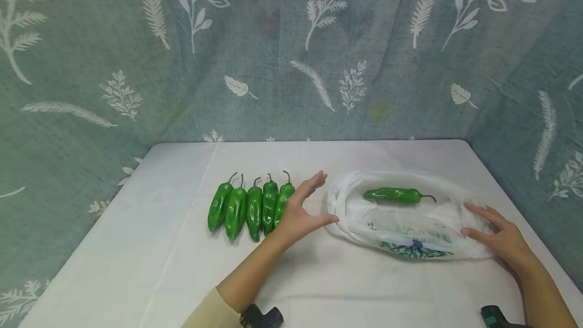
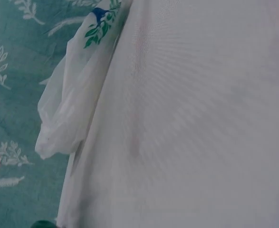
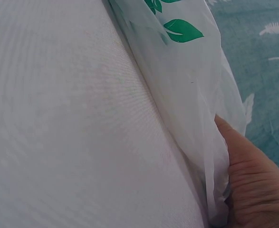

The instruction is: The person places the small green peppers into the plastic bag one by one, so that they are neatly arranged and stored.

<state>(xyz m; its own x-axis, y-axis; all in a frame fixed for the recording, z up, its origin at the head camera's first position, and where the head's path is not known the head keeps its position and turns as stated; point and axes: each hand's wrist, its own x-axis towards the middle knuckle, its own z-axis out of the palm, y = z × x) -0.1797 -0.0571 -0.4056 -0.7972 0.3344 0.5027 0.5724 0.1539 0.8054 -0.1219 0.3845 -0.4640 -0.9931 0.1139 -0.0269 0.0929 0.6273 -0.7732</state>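
Observation:
A white plastic bag [image 1: 350, 234] with a green leaf print and a blue mark lies spread with its mouth facing up. Inside it rests one green chili pepper [image 1: 393, 195], its stem toward the right. My left hand [image 1: 300, 214] is held beside the bag's left end, fingers and thumb spread apart and nothing in the grasp. Whether the thumb tip touches the rim I cannot tell. My right hand [image 1: 503, 234] rests at the bag's right end, thumb and fingers apart over the rim. In the right wrist view the thumb [image 3: 253, 166] lies against the plastic.
Several green chili peppers [image 1: 235, 211] lie side by side in a row left of the bag, stems pointing away. My left hand partly covers the rightmost one. A white cloth [image 1: 182, 267] covers the table. Behind it hangs a green leaf-patterned curtain [image 1: 273, 90].

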